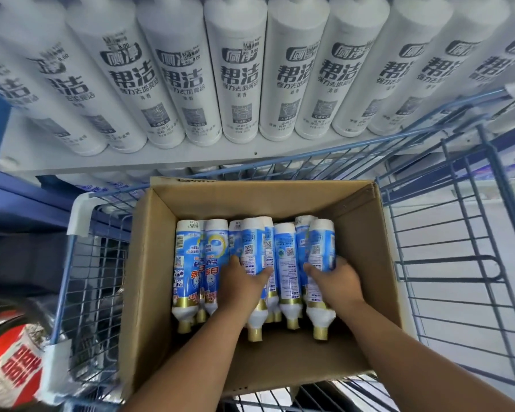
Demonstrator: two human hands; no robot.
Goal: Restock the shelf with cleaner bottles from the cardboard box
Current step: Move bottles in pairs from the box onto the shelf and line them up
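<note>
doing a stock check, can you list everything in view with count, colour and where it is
blue-label bottles: at least seven showing, white with blue labels and gold caps, lying in the cardboard box, caps toward the camera
cardboard box: one, brown, open, sitting in the cart
cart: one, blue wire, below the shelf
white bottles: about ten in a row, white with dark print, standing on the shelf
shelf: one, white, above the cart
red and white package: one, lower left outside the cart, blurred
left hand: on a bottle at the middle of the box
right hand: wrapped around the rightmost bottle
</note>
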